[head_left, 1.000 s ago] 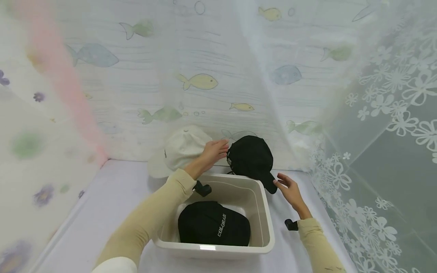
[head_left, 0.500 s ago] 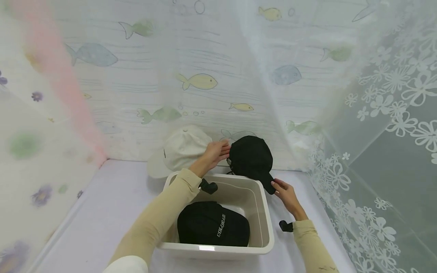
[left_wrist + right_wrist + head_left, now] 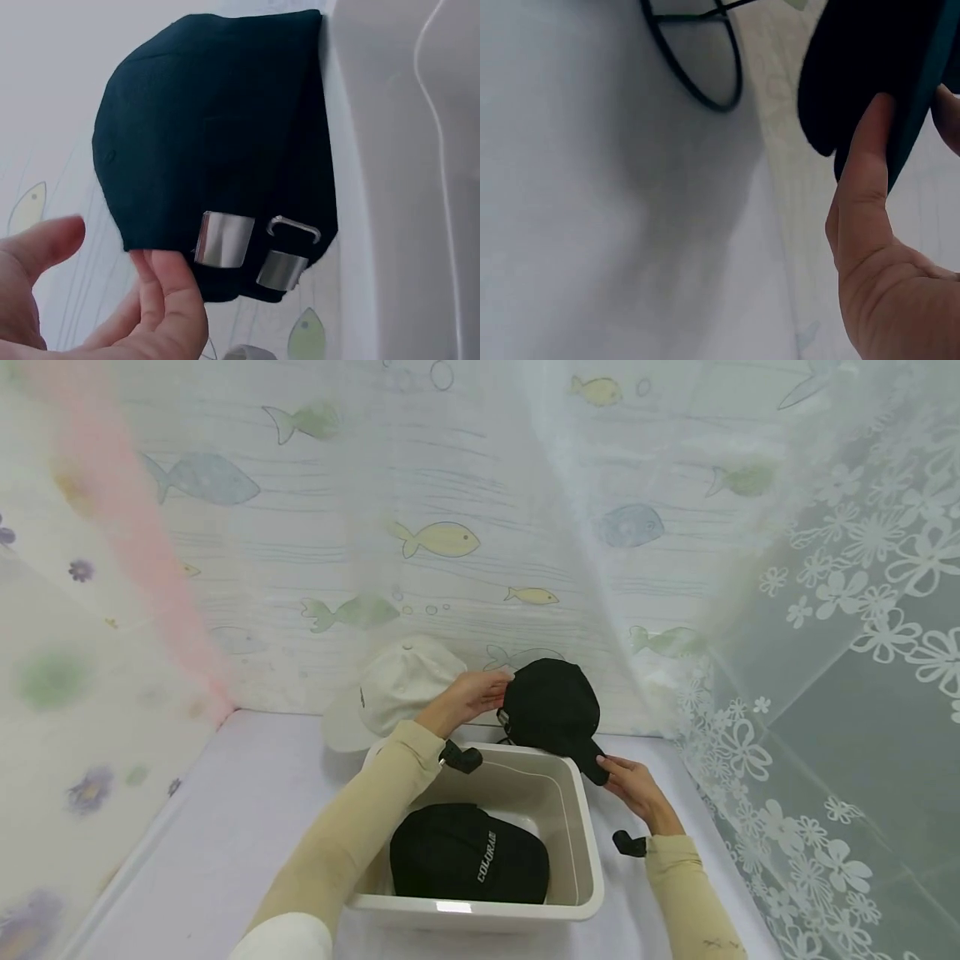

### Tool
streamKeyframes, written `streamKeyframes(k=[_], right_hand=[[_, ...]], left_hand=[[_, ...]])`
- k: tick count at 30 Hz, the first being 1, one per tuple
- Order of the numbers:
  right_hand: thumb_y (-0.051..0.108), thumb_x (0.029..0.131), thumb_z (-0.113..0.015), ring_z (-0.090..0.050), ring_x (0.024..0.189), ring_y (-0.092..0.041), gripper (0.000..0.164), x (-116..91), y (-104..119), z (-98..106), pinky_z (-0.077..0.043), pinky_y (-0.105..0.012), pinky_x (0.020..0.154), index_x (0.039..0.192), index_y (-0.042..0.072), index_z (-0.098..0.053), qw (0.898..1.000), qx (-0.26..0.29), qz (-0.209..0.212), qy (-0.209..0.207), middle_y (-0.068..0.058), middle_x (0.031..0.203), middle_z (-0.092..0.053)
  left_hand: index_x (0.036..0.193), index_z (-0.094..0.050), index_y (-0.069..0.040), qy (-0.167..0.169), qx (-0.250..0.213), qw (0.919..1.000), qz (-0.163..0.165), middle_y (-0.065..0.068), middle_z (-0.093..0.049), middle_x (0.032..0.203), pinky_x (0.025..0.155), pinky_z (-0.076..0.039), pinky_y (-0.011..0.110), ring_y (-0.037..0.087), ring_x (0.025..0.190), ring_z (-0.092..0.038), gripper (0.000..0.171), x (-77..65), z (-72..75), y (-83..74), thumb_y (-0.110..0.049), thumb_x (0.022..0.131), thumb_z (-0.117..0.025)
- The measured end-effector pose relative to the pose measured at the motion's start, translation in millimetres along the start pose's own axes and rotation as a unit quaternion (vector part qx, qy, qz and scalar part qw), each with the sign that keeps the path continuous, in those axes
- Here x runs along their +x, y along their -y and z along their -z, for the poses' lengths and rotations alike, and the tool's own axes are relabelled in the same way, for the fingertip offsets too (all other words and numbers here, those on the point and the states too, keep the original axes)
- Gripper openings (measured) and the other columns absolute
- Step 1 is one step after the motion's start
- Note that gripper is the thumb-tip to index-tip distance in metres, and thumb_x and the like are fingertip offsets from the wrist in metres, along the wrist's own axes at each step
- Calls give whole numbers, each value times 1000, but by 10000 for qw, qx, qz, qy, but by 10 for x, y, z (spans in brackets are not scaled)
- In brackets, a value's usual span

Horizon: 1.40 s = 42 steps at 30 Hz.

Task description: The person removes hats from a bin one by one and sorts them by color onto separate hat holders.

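A black baseball cap (image 3: 551,706) is propped up behind the basin, its brim pointing down to the right. My left hand (image 3: 468,695) is at the cap's back edge; in the left wrist view its fingers (image 3: 176,289) reach under the rim beside a metal strap buckle (image 3: 225,240), while the thumb stands apart from the cloth. With thumb and fingers my right hand (image 3: 633,787) pinches the tip of the brim (image 3: 911,112). A second black cap (image 3: 450,852) with white lettering lies inside the beige basin (image 3: 517,910).
A white cap (image 3: 408,685) stands behind the left forearm, against the fish-patterned curtain (image 3: 450,468). In the right wrist view a black wire loop (image 3: 720,109) shows near the cap. A lacy flower curtain (image 3: 885,568) hangs on the right. White cloth (image 3: 255,793) covers the table.
My left hand has moved right until its fingers meet the cap's back edge. The right hand has closed from beside the brim onto its tip. The caps have hardly moved.
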State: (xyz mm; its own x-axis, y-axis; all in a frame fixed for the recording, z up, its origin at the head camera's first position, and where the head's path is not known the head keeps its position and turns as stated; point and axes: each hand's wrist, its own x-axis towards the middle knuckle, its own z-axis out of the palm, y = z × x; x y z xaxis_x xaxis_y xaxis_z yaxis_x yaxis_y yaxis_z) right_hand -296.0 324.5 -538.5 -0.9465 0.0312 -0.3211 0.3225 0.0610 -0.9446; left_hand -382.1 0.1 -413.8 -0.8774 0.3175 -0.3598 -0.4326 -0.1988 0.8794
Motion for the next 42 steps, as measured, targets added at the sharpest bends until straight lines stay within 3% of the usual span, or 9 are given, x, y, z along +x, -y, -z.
streamKeyframes(k=[6, 12, 18, 23, 25, 27, 30, 34, 42], right_hand=[[29, 105, -58, -61, 96, 2, 73, 28, 151, 72, -55, -15, 83, 152, -17, -25, 9989, -441, 18, 124, -35, 154, -34], [23, 105, -59, -64, 91, 2, 67, 91, 302, 133, -56, -17, 83, 150, -17, -31, 9976, -625, 295, 58, -30, 144, -47], [26, 105, -58, -62, 92, 2, 71, 105, 428, 157, -55, -16, 84, 153, -15, -26, 9955, -902, 279, 44, -36, 152, -36], [23, 105, -59, -62, 91, 2, 70, 61, 469, 136, -55, -15, 83, 154, -15, -25, 9963, -809, 274, 3, -36, 153, -34], [23, 104, -59, -62, 91, 2, 71, 41, 504, 123, -55, -15, 83, 154, -15, -25, 9958, -843, 346, -24, -37, 154, -34], [24, 104, -60, -62, 91, 2, 72, 27, 543, 107, -56, -16, 83, 153, -15, -26, 9951, -896, 415, -67, -37, 153, -34], [24, 103, -62, -63, 89, 2, 72, 8, 602, 83, -57, -16, 83, 153, -15, -28, 9943, -971, 437, -109, -37, 152, -36], [25, 103, -61, -64, 83, 2, 71, -19, 693, 80, -57, -16, 79, 150, -18, -30, 9923, -1155, 387, -228, -38, 148, -40], [35, 100, -65, -65, 76, 1, 74, 36, 814, 66, -58, -17, 74, 145, -18, -40, 9862, -1557, 173, -528, -27, 133, -54]], left_hand=[[132, -59, 1, -210, 61, 9998, -16, 2, -59, 92, 82, -53, 26, 12, 78, -58, 46, 16, -30, -21, -15, 92, -76], [144, -48, 3, -304, 71, 9993, -200, 13, -62, 123, 98, -53, 30, 20, 102, -64, 65, 21, -52, -20, -21, 91, -78], [143, -50, 9, -274, 170, 9973, -661, 23, -61, 139, 112, -47, 36, 31, 130, -60, 67, 35, -79, -24, -28, 93, -76], [145, -49, 5, -588, -53, 9970, -499, 20, -62, 138, 92, -58, 27, 18, 100, -72, 75, 48, -104, -6, -32, 89, -81], [147, -47, 4, -725, 120, 9956, -583, 18, -58, 142, 81, -55, 22, 9, 75, -65, 81, 39, -116, 11, -36, 86, -83], [149, -45, 2, -827, 469, 9926, -761, 17, -54, 146, 77, -47, 23, 7, 67, -50, 86, 18, -129, 30, -38, 85, -84], [149, -45, 1, -921, 1058, 9846, -1042, 16, -49, 150, 91, -48, 29, 15, 85, -54, 86, -30, -140, 58, -38, 83, -85], [146, -47, 1, -896, 1533, 9762, -1246, 19, -50, 148, 113, -45, 42, 31, 132, -53, 81, -73, -151, 86, -31, 83, -87], [140, -49, 4, -1126, 1247, 9774, -1283, 20, -49, 148, 113, -45, 44, 35, 137, -49, 74, -46, -133, 140, -21, 82, -87]])
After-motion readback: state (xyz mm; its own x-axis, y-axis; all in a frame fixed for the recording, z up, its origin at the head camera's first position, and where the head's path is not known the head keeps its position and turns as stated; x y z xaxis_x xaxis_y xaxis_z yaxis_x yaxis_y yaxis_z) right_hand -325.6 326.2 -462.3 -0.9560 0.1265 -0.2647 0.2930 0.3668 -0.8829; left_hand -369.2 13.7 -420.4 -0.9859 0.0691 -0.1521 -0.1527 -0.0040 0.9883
